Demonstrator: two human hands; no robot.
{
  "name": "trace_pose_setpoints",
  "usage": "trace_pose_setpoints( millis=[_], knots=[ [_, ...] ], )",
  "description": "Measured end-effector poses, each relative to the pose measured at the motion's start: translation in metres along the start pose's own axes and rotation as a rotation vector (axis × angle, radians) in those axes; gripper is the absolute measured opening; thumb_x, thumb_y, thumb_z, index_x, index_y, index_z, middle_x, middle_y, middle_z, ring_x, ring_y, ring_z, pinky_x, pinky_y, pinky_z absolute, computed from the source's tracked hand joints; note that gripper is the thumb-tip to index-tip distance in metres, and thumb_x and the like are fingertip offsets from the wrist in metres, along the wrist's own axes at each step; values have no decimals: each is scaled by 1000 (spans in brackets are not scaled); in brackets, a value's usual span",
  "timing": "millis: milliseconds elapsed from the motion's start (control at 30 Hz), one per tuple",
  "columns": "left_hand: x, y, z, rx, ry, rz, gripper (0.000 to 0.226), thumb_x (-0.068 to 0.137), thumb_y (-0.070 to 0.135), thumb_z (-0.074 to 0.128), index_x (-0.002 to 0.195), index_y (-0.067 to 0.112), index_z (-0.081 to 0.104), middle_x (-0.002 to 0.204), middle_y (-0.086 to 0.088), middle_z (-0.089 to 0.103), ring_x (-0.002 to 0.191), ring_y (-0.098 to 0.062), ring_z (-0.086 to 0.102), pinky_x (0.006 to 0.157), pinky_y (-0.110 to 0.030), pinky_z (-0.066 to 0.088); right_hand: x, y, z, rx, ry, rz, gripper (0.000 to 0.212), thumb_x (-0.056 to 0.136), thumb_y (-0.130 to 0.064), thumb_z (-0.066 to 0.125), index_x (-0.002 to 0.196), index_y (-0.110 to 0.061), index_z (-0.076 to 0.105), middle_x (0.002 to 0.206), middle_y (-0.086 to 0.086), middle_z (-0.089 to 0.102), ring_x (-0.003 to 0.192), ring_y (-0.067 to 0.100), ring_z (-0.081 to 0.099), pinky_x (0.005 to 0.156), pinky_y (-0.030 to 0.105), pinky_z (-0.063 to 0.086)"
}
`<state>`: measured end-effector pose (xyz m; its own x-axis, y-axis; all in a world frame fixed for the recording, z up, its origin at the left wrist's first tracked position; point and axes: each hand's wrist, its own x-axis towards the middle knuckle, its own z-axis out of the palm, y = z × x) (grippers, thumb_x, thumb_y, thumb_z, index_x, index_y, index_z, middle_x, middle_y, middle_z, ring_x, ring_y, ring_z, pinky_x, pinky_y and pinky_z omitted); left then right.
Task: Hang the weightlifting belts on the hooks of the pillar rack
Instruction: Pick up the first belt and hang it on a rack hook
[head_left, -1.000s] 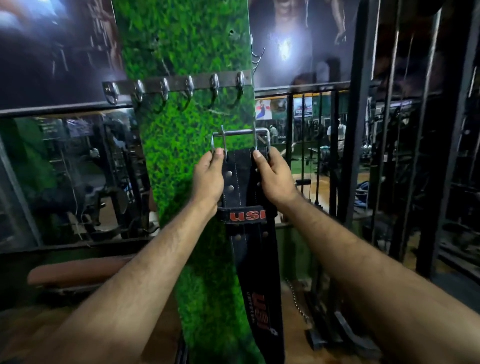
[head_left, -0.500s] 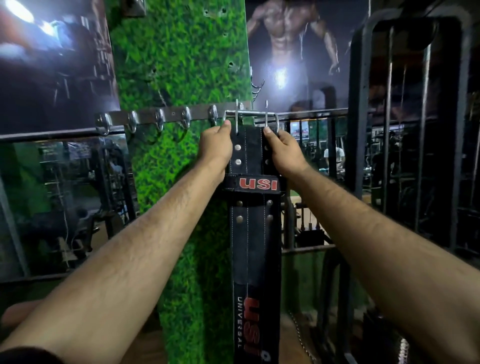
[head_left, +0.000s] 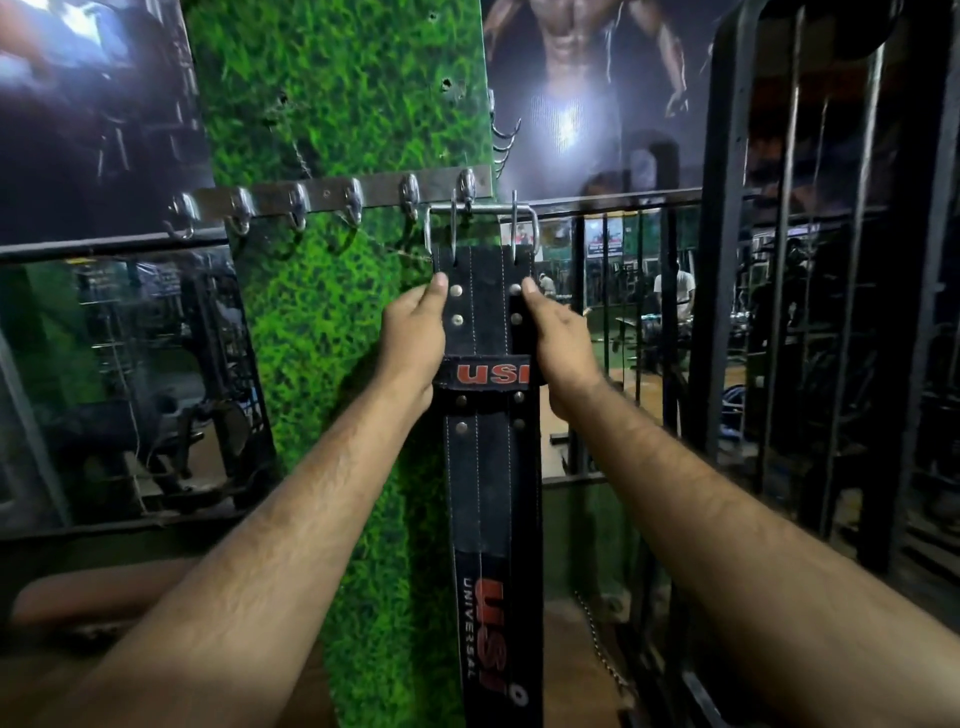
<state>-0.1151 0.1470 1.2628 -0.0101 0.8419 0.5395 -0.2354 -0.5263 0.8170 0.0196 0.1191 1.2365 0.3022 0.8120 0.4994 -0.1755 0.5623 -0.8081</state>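
A black leather weightlifting belt (head_left: 491, 467) with red lettering hangs straight down in front of a pillar covered in green artificial grass (head_left: 332, 322). Its steel buckle (head_left: 480, 210) sits at the rightmost hook (head_left: 466, 188) of a metal hook rail (head_left: 332, 200) on the pillar; whether it rests on the hook I cannot tell. My left hand (head_left: 413, 338) grips the belt's left edge just below the buckle. My right hand (head_left: 558, 338) grips the right edge at the same height.
Several bare hooks line the rail to the left. More wire hooks (head_left: 504, 140) stick out of the pillar's right edge above. A black railing (head_left: 623, 332) and a dark steel frame (head_left: 727, 260) stand to the right. A padded bench (head_left: 98, 597) lies at lower left.
Both hands raised the belt from below the rail until the buckle reached the rightmost hook. The hands have since slid a little down the strap from the buckle.
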Motion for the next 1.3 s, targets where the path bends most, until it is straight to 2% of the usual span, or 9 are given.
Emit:
trace_pose_setpoints(
  millis=[100, 200, 367, 567, 667, 800, 967, 1200, 1300],
  knots=[
    [-25, -20, -3, -49, 40, -18, 29, 103, 26, 52, 101, 6, 72, 105, -21, 75, 99, -36, 72, 91, -50, 57, -23, 22, -4, -24, 30, 21, 51, 97, -46, 60, 104, 4, 72, 111, 23, 74, 105, 34, 72, 98, 50, 56],
    [-51, -32, -1, -108, 105, -35, 35, 100, 39, 55, 101, 8, 72, 96, -8, 78, 89, -22, 74, 83, -39, 59, -43, 37, -7, -124, 29, -1, 57, 97, -54, 55, 109, -1, 73, 104, 9, 78, 99, 21, 75, 93, 37, 58],
    [-88, -64, -11, 1, 86, -17, 39, 83, 59, 66, 80, 21, 62, 80, 5, 69, 74, -10, 64, 72, -31, 55, -80, 66, -28, -258, -86, -99, 14, 100, -9, 59, 108, -1, 68, 91, -6, 72, 81, -5, 69, 74, 13, 52],
    [-109, -104, -37, 34, -52, -37, 10, 91, 16, 68, 101, 15, 66, 109, -19, 74, 103, -37, 71, 91, -57, 57, -95, 90, -41, -311, -186, -21, 16, 100, -6, 58, 112, -1, 67, 96, -4, 77, 89, 5, 74, 76, 19, 57],
    [-128, -131, -48, 131, -37, -126, 6, 91, 18, 66, 98, 19, 66, 106, -15, 75, 102, -36, 72, 90, -57, 57, -115, 128, -55, -428, -230, 138, 27, 101, -17, 60, 122, 0, 64, 113, 13, 75, 98, 19, 75, 83, 32, 62],
    [-157, -169, -59, 259, -27, -216, 4, 97, 17, 64, 95, 20, 65, 99, -3, 75, 94, -21, 73, 88, -42, 59, -141, 169, -70, -604, -224, 186, 45, 87, -52, 65, 109, -13, 71, 104, 3, 78, 95, 18, 75, 88, 50, 60],
    [-186, -216, -76, 389, -19, -314, 46, 89, 48, 64, 94, 2, 63, 87, -7, 71, 75, -20, 65, 67, -42, 54, -157, 206, -93, -803, -258, 255, 55, 80, -68, 59, 96, -16, 70, 93, 0, 78, 86, 19, 74, 79, 50, 59],
    [-245, -291, -109, 504, -134, -459, 20, 96, 19, 66, 107, 3, 71, 97, -4, 73, 78, -4, 65, 68, -18, 50, -200, 254, -111, -909, -316, 450, 35, 86, -54, 68, 82, -19, 66, 81, -7, 72, 76, 11, 68, 72, 40, 58],
    [-261, -320, -124, 554, -150, -527, 22, 94, 18, 68, 105, -1, 71, 93, -7, 72, 70, -2, 64, 65, -21, 51, -219, 285, -117, -966, -344, 494, 39, 91, -44, 70, 62, -26, 52, 62, -14, 56, 57, -1, 52, 56, 26, 41]
  ],
)
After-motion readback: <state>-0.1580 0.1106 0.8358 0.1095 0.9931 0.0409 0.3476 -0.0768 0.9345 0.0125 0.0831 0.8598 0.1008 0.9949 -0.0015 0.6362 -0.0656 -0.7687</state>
